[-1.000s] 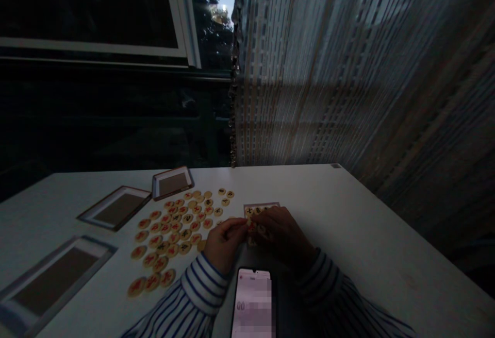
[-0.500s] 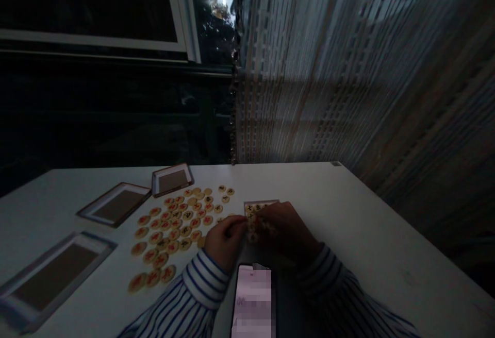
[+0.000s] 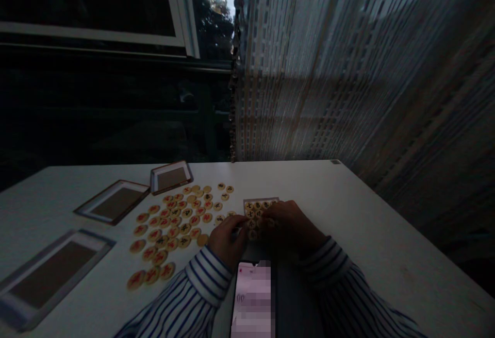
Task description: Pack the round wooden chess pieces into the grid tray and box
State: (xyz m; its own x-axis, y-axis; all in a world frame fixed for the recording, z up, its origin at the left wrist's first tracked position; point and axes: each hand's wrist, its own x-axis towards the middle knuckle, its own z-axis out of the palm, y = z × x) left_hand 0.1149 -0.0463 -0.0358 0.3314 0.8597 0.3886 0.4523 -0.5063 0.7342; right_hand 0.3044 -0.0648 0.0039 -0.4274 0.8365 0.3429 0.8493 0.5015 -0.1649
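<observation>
A small tray (image 3: 261, 200) holds rows of round wooden pieces (image 3: 252, 223) with dark characters. My left hand (image 3: 228, 240) is at the tray's left edge, thumb and forefinger curled close together; what lies between them, if anything, is too small to tell. Over the tray's right part is my right hand (image 3: 290, 224), fingers bent down onto the pieces and partly in shadow, so its fingertips are hard to make out. Loose round pieces (image 3: 186, 213) with red or dark characters spread over the table left of my left hand. Several lie blank side up.
Three shallow framed trays stand on the white table (image 3: 309, 183): one at the near left (image 3: 54, 276), one behind it (image 3: 116, 201), one farther back (image 3: 171, 177). A lit phone (image 3: 253, 302) lies between my forearms. A curtain (image 3: 301, 70) hangs behind the table.
My right hand has shifted slightly right, uncovering more pieces in the tray. My left hand stays near the tray's left edge. The whole view has tilted slightly.
</observation>
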